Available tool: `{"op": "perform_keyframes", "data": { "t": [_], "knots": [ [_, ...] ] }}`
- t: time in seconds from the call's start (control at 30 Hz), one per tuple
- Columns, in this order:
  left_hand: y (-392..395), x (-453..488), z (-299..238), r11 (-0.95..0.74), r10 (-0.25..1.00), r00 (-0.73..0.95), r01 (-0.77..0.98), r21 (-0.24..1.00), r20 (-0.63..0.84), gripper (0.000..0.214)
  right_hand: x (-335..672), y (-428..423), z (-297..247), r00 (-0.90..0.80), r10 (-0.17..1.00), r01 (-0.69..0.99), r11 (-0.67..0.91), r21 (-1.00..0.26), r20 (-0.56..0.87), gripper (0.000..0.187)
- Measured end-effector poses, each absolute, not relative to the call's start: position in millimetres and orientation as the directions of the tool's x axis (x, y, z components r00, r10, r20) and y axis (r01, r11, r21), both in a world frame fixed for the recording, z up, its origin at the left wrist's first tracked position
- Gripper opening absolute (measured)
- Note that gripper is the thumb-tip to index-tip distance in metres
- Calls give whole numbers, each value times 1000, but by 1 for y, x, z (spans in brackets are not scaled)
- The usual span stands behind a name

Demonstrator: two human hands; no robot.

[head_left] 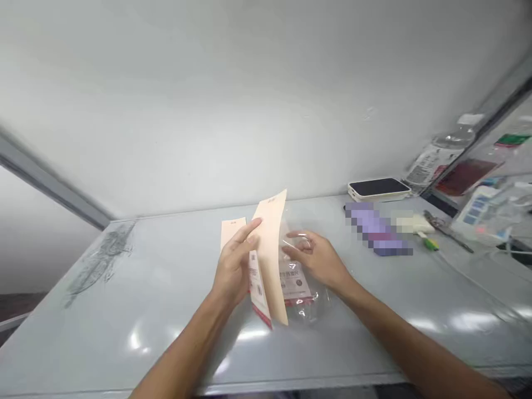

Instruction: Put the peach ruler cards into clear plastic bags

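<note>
Over the middle of a pale grey glossy counter (124, 332), the left hand (235, 266) stands nearly upright with its fingers closed against a long, pale peach paper card (269, 255), pinching it together with a white printed sheet with a red lower edge (257, 293). The card's long axis runs almost straight away from the person, its narrow top end leaning slightly right toward the far wall and its lower end pointing back at the person. A shorter peach paper strip (231, 233) sticks up just left of the left hand. The right hand (316, 257) is half open, fingers curled and reaching over a crumpled clear plastic bag with a printed label (301, 299), which lies flat on the counter beside the card; whether it has hold of the bag is hard to tell. Off to the right, well apart, lie a white device with a black top (378, 189), a blurred purple packet (376, 228) and a clear plastic bottle (440, 155).
</note>
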State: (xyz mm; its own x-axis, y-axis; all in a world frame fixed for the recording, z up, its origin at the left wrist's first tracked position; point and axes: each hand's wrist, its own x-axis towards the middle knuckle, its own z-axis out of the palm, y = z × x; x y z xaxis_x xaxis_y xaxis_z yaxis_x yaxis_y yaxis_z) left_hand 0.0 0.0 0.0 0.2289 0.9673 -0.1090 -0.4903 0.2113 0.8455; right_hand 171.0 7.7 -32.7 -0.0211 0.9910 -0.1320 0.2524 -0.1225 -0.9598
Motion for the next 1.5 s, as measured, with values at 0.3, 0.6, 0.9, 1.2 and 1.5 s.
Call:
{"op": "perform_keyframes", "data": {
  "t": [0.3,0.6,0.9,1.2,1.5],
  "knots": [
    [-9,6,-2,257,934,337,-396,882,-121,81,171,5,-41,-71,991,209,-93,-973,-110,39],
    [-10,15,-11,173,896,443,-301,938,-23,81,167,3,-40,-67,996,175,-49,-983,-61,13],
    [-11,14,-16,114,924,371,-33,993,-94,23,166,2,-41,-102,992,114,80,-990,69,15],
    [2,10,-12,90,995,57,-234,968,-79,41,171,3,-33,-108,986,-194,-143,-971,-124,46],
    [8,7,-15,280,950,229,-327,903,-212,40,175,4,-30,-132,973,-220,-215,-952,-189,51]
  ]
}}
